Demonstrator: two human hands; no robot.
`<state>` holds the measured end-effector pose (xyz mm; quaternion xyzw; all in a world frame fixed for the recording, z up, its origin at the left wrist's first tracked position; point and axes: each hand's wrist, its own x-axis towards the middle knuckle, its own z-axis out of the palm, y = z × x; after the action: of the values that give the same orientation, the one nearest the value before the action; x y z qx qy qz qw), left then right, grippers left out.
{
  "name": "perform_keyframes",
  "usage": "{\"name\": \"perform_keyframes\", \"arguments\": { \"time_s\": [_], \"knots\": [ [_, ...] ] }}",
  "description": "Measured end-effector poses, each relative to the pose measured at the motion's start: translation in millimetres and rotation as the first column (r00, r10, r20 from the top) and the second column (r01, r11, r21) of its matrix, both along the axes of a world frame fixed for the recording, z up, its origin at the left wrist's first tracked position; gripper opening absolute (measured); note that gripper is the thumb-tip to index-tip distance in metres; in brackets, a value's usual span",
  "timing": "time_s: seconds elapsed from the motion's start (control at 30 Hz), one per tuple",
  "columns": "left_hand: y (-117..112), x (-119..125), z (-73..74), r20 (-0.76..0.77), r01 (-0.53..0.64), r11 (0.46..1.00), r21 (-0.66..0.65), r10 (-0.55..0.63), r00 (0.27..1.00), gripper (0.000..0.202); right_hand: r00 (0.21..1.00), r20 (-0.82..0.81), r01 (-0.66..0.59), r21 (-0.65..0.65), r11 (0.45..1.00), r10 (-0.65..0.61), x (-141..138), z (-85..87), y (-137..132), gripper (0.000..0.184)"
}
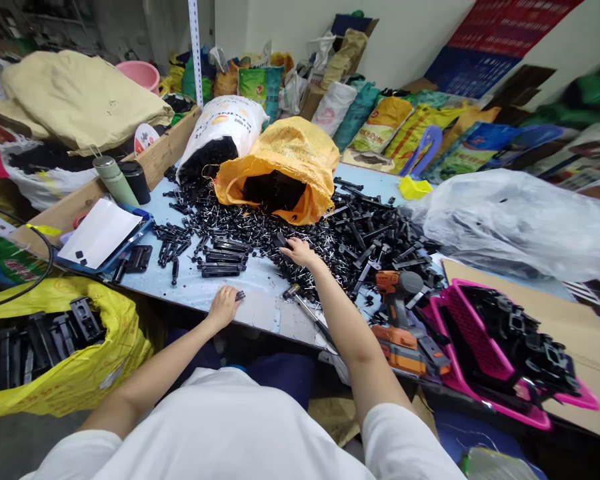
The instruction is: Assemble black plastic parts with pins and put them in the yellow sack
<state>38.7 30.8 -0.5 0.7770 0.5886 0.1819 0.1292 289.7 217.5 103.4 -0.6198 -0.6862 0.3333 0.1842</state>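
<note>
My left hand (224, 305) rests at the table's front edge, its fingers closed on a small black plastic part (240, 295). Farther forward, my right hand (299, 252) reaches over the pile of small black parts with metal pins (305, 273). Its fingers pinch a dark plastic piece (281, 240). Between the hands and a little to the left, several long black plastic parts (223, 257) lie in a stack. A hammer (307, 307) lies under my right forearm, partly hidden by it.
An orange sack (285, 150) and a white sack (230, 120) spill black parts onto the table. To the right are a cordless drill (397, 293) and pink baskets (485, 343) of black parts. A yellow bag (125, 353) of parts stands at left, near a green flask (114, 179).
</note>
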Motion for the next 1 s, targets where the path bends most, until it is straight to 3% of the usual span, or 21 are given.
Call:
{"name": "perform_keyframes", "arguments": {
  "time_s": [0.07,0.1,0.17,0.23,0.3,0.37,0.43,0.5,0.53,0.6,0.67,0.73,0.83,1.0],
  "knots": [
    [2,-3,7.4,0.113,-0.048,0.999,0.001,0.048,0.992,0.029,1.000,-0.012,-0.027,0.023,0.999,0.028,-1,0.7,-8,0.032],
    [2,-4,12.0,0.176,-0.069,0.998,0.003,0.067,0.982,0.031,0.993,-0.116,-0.031,0.000,1.000,0.031,-2,-1.0,-15,0.035],
    [4,-7,21.2,0.311,-0.106,0.994,-0.020,0.107,0.944,0.034,0.936,-0.350,-0.085,-0.102,0.991,0.044,-5,-9.0,-34,0.043],
    [4,-9,28.3,0.444,-0.104,0.989,-0.103,0.139,0.885,0.036,0.882,-0.458,-0.237,-0.223,0.946,0.113,-12,-23.5,-61,0.051],
    [2,-12,31.9,0.548,-0.065,0.978,-0.198,0.165,0.820,0.038,0.877,-0.392,-0.398,-0.273,0.876,0.277,-22,-42.7,-94,0.059],
    [-1,-15,32.6,0.599,-0.045,0.967,-0.252,0.193,0.777,0.039,0.899,-0.176,-0.430,-0.185,0.883,0.401,-33,-62.2,-124,0.060],
    [-5,-16,32.2,0.609,-0.053,0.961,-0.271,0.214,0.764,0.040,0.921,0.066,-0.385,0.000,0.923,0.385,-44,-76.6,-145,0.056],
    [-8,-14,32.3,0.625,-0.045,0.958,-0.284,0.221,0.749,0.040,0.936,0.139,-0.340,0.123,0.933,0.323,-53,-82.6,-154,0.051],
    [-9,-12,32.9,0.644,-0.031,0.955,-0.295,0.222,0.732,0.040,0.949,0.080,-0.313,0.131,0.941,0.305,-57,-82.4,-155,0.050],
    [-11,-6,35.3,0.691,0.001,0.946,-0.324,0.236,0.683,0.041,0.949,-0.186,-0.250,0.047,0.967,0.254,-63,-77.8,-153,0.052],
    [-11,1,39.3,0.719,0.009,0.937,-0.349,0.261,0.644,0.044,0.861,-0.489,-0.212,-0.093,0.973,0.141,-68,-70.6,-151,0.056],
    [-9,5,44.4,0.711,-0.034,0.945,-0.325,0.269,0.650,0.045,0.737,-0.674,-0.227,-0.177,0.958,0.050,-72,-64.2,-151,0.061],
    [-5,3,54.1,0.658,-0.087,0.978,-0.191,0.193,0.728,0.040,0.660,-0.748,-0.283,-0.167,0.944,0.066,-73,-57.9,-154,0.064],
    [-1,-3,72.4,0.602,0.046,0.996,-0.071,0.006,0.798,0.034,0.667,-0.742,-0.249,-0.137,0.959,0.068,-69,-51.3,-157,0.060]
  ]
}}
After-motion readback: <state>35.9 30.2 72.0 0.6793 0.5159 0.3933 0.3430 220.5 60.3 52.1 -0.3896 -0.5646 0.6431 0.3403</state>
